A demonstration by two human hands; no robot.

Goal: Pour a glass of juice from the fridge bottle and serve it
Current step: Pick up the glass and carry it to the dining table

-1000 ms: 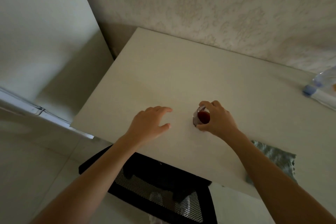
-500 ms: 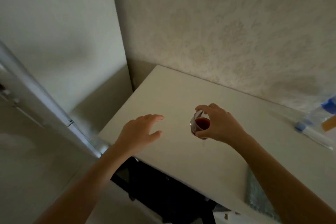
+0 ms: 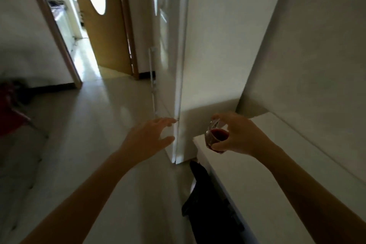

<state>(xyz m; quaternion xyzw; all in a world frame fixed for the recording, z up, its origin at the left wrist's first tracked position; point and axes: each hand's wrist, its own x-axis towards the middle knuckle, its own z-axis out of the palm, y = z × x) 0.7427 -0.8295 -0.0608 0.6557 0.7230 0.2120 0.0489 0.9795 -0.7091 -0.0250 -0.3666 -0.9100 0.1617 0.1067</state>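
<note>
My right hand [image 3: 240,134] holds a small clear glass [image 3: 214,137] of dark red juice, lifted in the air over the left end of the white table [image 3: 257,184]. The glass tilts slightly to the left. My left hand [image 3: 147,138] hangs open in the air to the left, fingers spread, close to the front corner of the tall white fridge [image 3: 208,55]. The juice bottle is out of view.
A black chair [image 3: 208,200] is tucked under the table's left edge. The fridge stands between the table and an open doorway [image 3: 67,25] with a wooden door [image 3: 103,18]. Pale tiled floor [image 3: 89,134] spreads to the left; something red [image 3: 10,109] sits at the far left.
The glass has been lifted off the table and carried left. My view has swung left from the table and wall to the fridge, floor and doorway. Both hands moved along.
</note>
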